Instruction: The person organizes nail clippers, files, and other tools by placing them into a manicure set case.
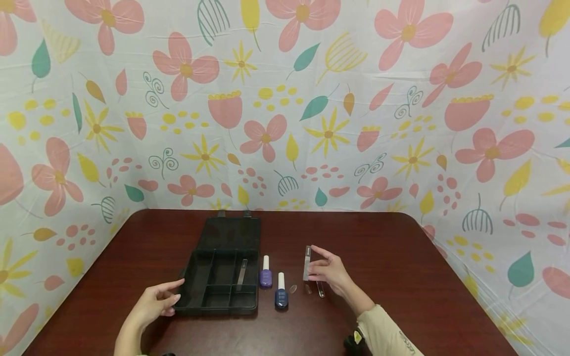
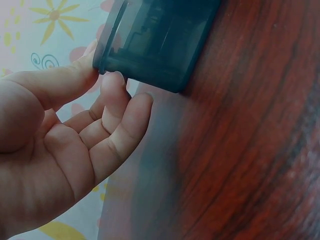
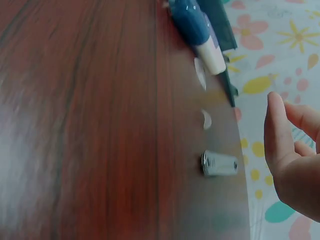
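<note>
At the left, my left hand (image 1: 151,305) holds the near left corner of a black plastic compartment box (image 1: 191,311). The left wrist view has its fingertips right at the rim of the box (image 2: 165,55), the other fingers curled below. My right hand (image 1: 330,271) is raised over the table, pinching a small flat grey nail file (image 1: 307,263) upright between thumb and fingers. Below that hand lie a silver nail clipper (image 3: 220,164) and two clear false nails, one a false nail (image 1: 293,289) nearer the bottles. Inside the box is a slim metal tool (image 1: 242,273) in a right-hand compartment.
The box's lid (image 1: 229,232) lies folded back behind it. Just right of the box stand a purple nail polish bottle (image 1: 265,277) and a dark blue nail polish bottle (image 1: 281,298), both white-capped. A flowered curtain (image 1: 285,148) surrounds the brown table (image 1: 378,247).
</note>
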A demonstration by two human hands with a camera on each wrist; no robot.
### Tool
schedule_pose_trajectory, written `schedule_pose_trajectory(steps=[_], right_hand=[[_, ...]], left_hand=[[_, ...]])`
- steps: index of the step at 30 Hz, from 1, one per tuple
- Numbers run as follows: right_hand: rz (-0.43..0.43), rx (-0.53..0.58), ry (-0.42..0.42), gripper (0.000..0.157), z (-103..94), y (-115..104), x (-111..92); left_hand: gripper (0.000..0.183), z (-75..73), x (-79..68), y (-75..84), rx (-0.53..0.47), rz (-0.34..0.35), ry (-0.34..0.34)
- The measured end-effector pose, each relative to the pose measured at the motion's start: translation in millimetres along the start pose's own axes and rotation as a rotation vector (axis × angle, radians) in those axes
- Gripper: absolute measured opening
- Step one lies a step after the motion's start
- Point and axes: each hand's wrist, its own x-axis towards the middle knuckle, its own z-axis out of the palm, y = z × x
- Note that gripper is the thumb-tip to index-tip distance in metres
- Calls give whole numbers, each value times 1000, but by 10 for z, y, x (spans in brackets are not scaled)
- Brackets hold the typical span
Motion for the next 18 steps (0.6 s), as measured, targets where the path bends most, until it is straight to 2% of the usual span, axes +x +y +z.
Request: schedule_pose_trajectory(steps=[18], right_hand=[[-11, 20, -43, 64, 381, 45, 125]], left_hand=[[48, -3, 1, -4, -7, -2, -5]])
